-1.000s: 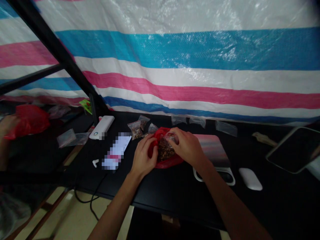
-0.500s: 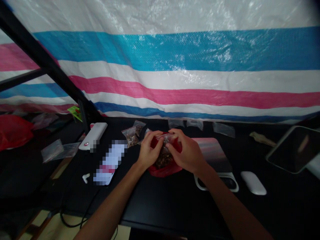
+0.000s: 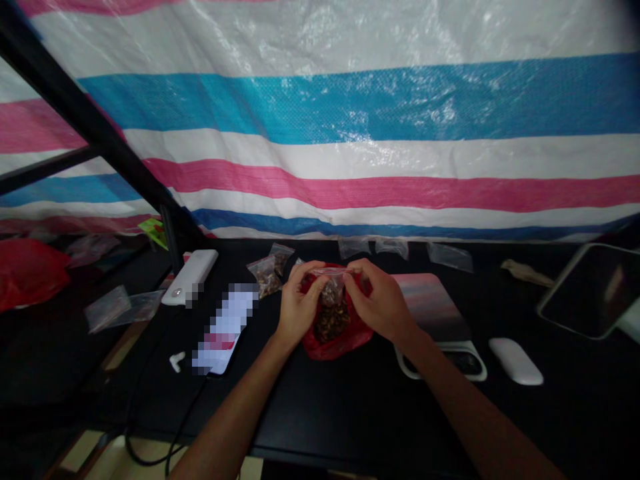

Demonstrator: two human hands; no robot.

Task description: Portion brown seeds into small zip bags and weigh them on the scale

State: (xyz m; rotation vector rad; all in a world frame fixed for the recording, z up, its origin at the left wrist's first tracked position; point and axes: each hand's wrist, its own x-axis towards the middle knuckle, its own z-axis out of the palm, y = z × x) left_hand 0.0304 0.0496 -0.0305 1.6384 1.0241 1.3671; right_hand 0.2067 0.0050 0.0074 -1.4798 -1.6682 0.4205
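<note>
Between my hands is a small clear zip bag (image 3: 332, 288) with brown bits in its lower part. My left hand (image 3: 299, 299) pinches its top edge on the left, thumb against fingers. On the other side my right hand (image 3: 377, 297) grips the same edge. Below the zip bag lies an open red plastic bag (image 3: 336, 350) holding loose brown dried pieces (image 3: 332, 323). Two filled zip bags (image 3: 266, 275) rest on the black table just left of my left hand, and a third is partly hidden behind it.
A kitchen scale (image 3: 434, 307) sits right of my hands, with a white mouse (image 3: 516, 361) beyond it. Flat clear bags (image 3: 354, 248) lie along the back. Leftward are a phone (image 3: 227, 330), an earbud (image 3: 177, 361) and a white power bank-like box (image 3: 193, 275). A dark-screened device (image 3: 590, 290) stands far right.
My fingers have shifted along the zip bag's top, which now shows stretched between both hands. More of the brown pieces in the red bag is visible. The view has tilted slightly.
</note>
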